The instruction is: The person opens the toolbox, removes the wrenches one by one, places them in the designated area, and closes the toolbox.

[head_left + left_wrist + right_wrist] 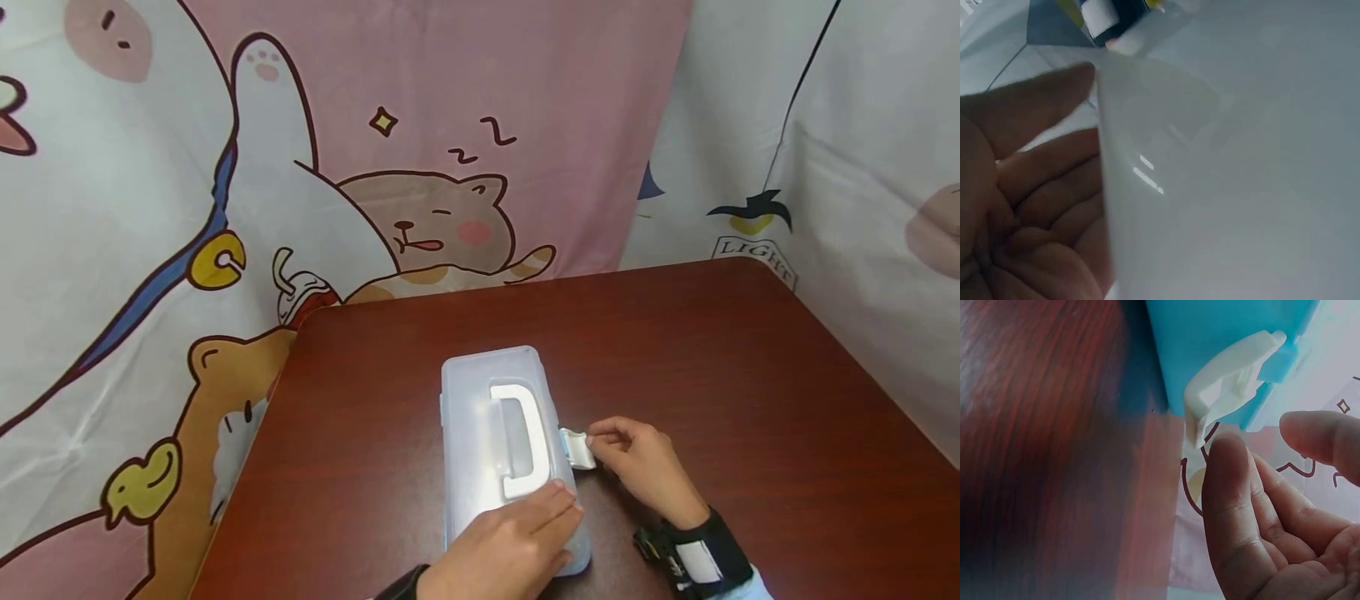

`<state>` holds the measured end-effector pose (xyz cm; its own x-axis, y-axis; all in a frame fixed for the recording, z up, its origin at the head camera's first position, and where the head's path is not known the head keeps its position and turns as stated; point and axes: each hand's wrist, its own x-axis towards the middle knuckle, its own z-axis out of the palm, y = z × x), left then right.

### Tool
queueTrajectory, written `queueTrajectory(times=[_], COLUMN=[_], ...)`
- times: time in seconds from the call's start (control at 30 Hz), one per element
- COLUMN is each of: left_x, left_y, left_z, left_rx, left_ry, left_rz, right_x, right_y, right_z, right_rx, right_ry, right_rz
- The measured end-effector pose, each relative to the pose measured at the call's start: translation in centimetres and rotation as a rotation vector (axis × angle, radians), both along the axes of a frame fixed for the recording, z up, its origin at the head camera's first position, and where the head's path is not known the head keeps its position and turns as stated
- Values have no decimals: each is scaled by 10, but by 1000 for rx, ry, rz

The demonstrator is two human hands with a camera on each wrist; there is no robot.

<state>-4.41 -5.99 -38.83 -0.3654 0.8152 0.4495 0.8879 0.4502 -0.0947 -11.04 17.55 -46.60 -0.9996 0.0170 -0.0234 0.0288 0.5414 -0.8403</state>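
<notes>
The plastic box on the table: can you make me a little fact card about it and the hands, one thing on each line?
Box: blue base, cloudy see-through lid on top
Handle: white, on the lid
Latch: white, sticking out from the box's side
Left hand: resting on the lid's near end
Right hand: fingertips right at the latch, not wrapped around it
Table: reddish-brown
Backdrop: cloth with cartoon animals

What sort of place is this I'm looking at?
Likely an indoor corner set up for tabletop work: a reddish-brown wood-grain table, cartoon-printed cloth hangings behind it, and a handled plastic box on top.
</notes>
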Motion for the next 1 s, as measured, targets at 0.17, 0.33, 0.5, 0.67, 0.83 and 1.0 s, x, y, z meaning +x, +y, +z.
queueTrajectory(times=[0.17, 0.33, 0.5, 0.67, 0.83, 1.0], left_x=[-2, -5, -7, -5, -2, -2], left_y=[6, 7, 7, 7, 8, 9], left_z=[-5, -11, -15, -13, -10, -8], left_rx=[-57, -69, -76, -70, -56, -75], left_ry=[126, 243, 302, 293, 235, 240], left_rz=[-46, -98, -123, -112, -101, -107], right_x=[0, 0, 0, 0, 1, 3], right_y=[-1, -2, -2, -1, -1, -2], right_z=[-1, -1, -5, -6, -5, -3], right_rx=[-16, -17, -18, -22, -25, -32], right_ry=[3, 21, 19, 11, -8, -12], right_rz=[-7, 1, 4, -5, -6, -5])
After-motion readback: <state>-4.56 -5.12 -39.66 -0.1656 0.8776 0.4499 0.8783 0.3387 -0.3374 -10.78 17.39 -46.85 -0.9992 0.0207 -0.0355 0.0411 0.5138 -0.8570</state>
